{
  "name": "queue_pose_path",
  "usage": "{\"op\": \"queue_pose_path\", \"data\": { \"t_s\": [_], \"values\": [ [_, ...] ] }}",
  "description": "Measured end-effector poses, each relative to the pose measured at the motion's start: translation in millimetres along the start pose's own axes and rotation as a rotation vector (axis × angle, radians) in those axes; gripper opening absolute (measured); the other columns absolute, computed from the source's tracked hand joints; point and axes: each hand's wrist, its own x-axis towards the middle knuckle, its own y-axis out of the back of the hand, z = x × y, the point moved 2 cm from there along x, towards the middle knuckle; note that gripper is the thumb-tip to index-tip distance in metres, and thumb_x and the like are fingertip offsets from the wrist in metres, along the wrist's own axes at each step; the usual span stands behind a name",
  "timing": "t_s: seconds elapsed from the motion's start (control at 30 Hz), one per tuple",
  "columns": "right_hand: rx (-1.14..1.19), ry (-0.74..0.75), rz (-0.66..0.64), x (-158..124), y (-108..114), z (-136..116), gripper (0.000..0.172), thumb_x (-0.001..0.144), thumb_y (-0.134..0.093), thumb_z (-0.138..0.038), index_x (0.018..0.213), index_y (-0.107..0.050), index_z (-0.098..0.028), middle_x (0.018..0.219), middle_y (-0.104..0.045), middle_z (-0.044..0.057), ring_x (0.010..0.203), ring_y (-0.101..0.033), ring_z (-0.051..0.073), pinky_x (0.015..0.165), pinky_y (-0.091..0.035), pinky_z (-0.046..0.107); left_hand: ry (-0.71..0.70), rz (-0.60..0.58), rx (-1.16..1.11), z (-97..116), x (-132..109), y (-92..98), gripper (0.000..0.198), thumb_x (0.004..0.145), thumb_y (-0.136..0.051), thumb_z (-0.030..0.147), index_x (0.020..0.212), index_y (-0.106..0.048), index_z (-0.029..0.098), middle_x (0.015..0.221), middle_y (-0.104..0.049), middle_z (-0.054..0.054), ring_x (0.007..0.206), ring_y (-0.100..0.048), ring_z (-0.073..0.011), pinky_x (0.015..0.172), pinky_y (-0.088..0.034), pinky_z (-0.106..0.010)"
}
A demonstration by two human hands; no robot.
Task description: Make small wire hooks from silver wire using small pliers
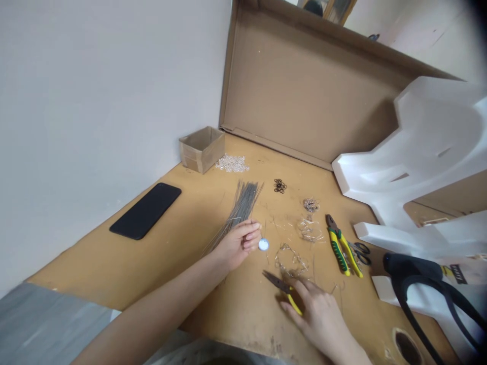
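My left hand (pixel 243 243) is closed in a pinch in front of a bundle of thin grey wires (pixel 246 200). Whatever lies between its fingertips is too fine to make out. Close beside it is a small round white-blue disc (pixel 263 244). My right hand (pixel 321 314), nearer the table's front edge, is closed around the yellow handles of needle-nose pliers (pixel 280 283), whose dark jaws point up and to the left. Just beyond these pliers lies a loose cluster of bent wire pieces (pixel 289 259), with another wire cluster (pixel 310 230) farther back.
At the back left stand a small cardboard box (pixel 201 150) and clear beads (pixel 232 163). A black phone (pixel 146 210) lies left. Black rings (pixel 280 186), green-yellow pliers (pixel 342 248), scissors (pixel 360 252) and white foam (pixel 380 177) are farther right. A large cardboard panel (pixel 304 86) rises behind.
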Motion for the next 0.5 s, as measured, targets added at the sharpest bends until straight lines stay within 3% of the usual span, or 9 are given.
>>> {"op": "queue_pose_path", "data": {
  "t_s": [0.1,0.27,0.4,0.5],
  "values": [
    [-0.070,-0.016,0.024,5,-2,2,0.026,0.083,-0.046,-0.036,0.104,-0.055,-0.023,0.098,-0.064,0.008,0.077,-0.064,0.020,0.062,-0.048,0.029,0.001,0.014,0.010,0,0,0.8,0.020,0.073,-0.059,0.016,0.063,-0.042,0.014,0.047,-0.030,0.008,0.037,-0.025,-0.0012,0.037,-0.014,-0.016],
    [-0.239,-0.058,0.084,28,21,14,0.022,0.083,-0.046,-0.037,0.097,-0.058,-0.024,0.088,-0.063,0.006,0.072,-0.064,0.019,0.051,-0.041,0.024,-0.002,0.026,0.009,2,0,2.5,0.019,0.072,-0.060,0.017,0.064,-0.043,0.014,0.047,-0.032,0.008,0.037,-0.026,-0.0010,0.038,-0.015,-0.015],
    [-0.285,-0.008,0.060,41,34,12,0.021,0.080,-0.051,-0.035,0.095,-0.059,-0.024,0.080,-0.063,0.005,0.067,-0.062,0.019,0.051,-0.040,0.025,-0.010,0.041,0.002,4,0,2.1,0.019,0.072,-0.061,0.016,0.065,-0.043,0.014,0.047,-0.031,0.009,0.037,-0.027,-0.0009,0.037,-0.016,-0.015],
    [-0.197,0.043,-0.017,38,29,3,0.022,0.080,-0.051,-0.037,0.097,-0.058,-0.024,0.086,-0.064,0.005,0.069,-0.063,0.019,0.056,-0.044,0.026,-0.009,0.059,-0.007,6,1,1.2,0.018,0.072,-0.061,0.016,0.066,-0.043,0.014,0.047,-0.031,0.009,0.037,-0.027,-0.0009,0.037,-0.016,-0.015]
  ]
}}
